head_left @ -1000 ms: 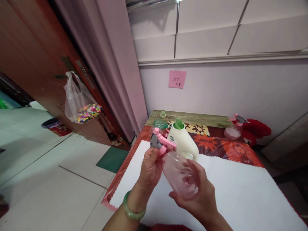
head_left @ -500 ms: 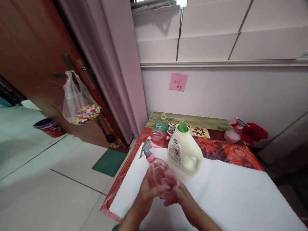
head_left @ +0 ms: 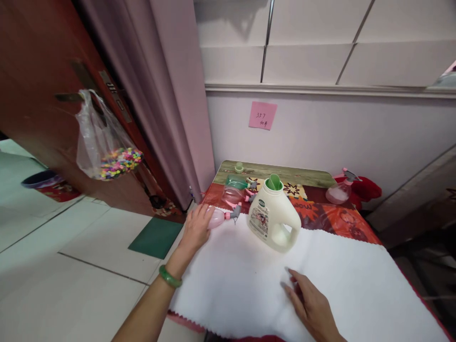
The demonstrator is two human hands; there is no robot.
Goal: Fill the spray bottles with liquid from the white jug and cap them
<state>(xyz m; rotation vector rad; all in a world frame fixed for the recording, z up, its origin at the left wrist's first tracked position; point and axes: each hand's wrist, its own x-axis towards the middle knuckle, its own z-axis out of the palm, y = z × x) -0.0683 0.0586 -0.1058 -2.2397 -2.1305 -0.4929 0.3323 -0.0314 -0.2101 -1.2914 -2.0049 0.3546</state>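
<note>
At the table's left edge, my left hand [head_left: 197, 225] is wrapped over the body of a pink spray bottle [head_left: 216, 218] lying on its side, its grey trigger head pointing right. My right hand [head_left: 309, 301] hovers over the white cloth [head_left: 242, 285] with fingers apart and nothing in it. Between and beyond my hands stands a cream detergent jug [head_left: 269, 218] with a green spout and no cap on. Behind the held bottle, a green spray bottle [head_left: 235, 182] and a clear pinkish spray bottle [head_left: 233, 194] lie on their sides.
A pink spray bottle [head_left: 338, 192] stands upright at the back right beside a red object [head_left: 366, 188]. A small green cap [head_left: 239, 167] sits on the green wooden board [head_left: 285, 170]. A plastic bag of colourful pieces [head_left: 114, 159] hangs from the door handle at left.
The pink spray bottle, upright between both hands before, now lies at the table's left edge under my left hand. My right hand has let go and moved right.
</note>
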